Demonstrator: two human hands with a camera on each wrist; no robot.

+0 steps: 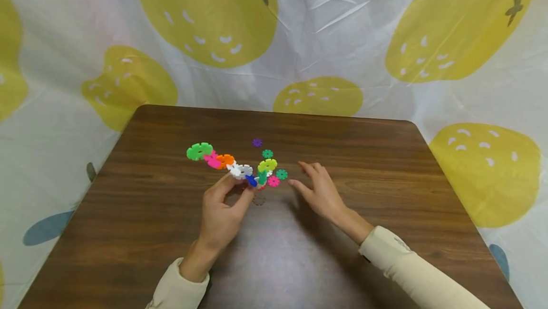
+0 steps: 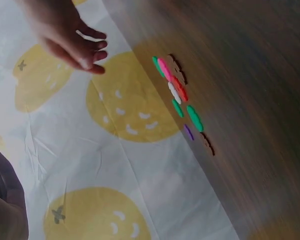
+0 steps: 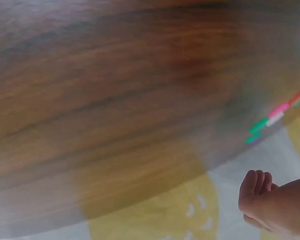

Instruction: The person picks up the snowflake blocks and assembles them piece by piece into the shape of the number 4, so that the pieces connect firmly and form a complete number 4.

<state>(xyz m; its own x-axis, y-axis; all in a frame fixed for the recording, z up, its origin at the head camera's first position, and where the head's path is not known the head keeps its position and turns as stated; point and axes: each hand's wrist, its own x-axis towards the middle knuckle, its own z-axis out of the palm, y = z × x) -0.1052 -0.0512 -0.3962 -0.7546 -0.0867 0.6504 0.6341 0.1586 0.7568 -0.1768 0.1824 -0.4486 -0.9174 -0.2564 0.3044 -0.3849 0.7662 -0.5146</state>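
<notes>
My left hand (image 1: 222, 221) pinches a chain of linked notched plastic discs (image 1: 224, 161) between thumb and fingers, near a blue disc (image 1: 251, 180). The chain hangs above the table, running left through white, orange and pink to a bright green disc (image 1: 200, 151). At its other end stand a teal disc (image 1: 262, 177) and a yellow-green disc (image 1: 267, 165). My right hand (image 1: 321, 192) hovers with loosely extended fingers, holding nothing, just right of a loose green disc (image 1: 281, 174) and a pink disc (image 1: 273, 181). In the left wrist view, the right hand (image 2: 72, 40) appears at upper left.
Several loose discs lie on the brown wooden table (image 1: 385, 180), including a purple disc (image 1: 257, 143), another green disc (image 1: 267, 154) and a brown disc (image 1: 259, 201). A white curtain with yellow fruit prints (image 1: 334, 23) hangs behind the table's far edge.
</notes>
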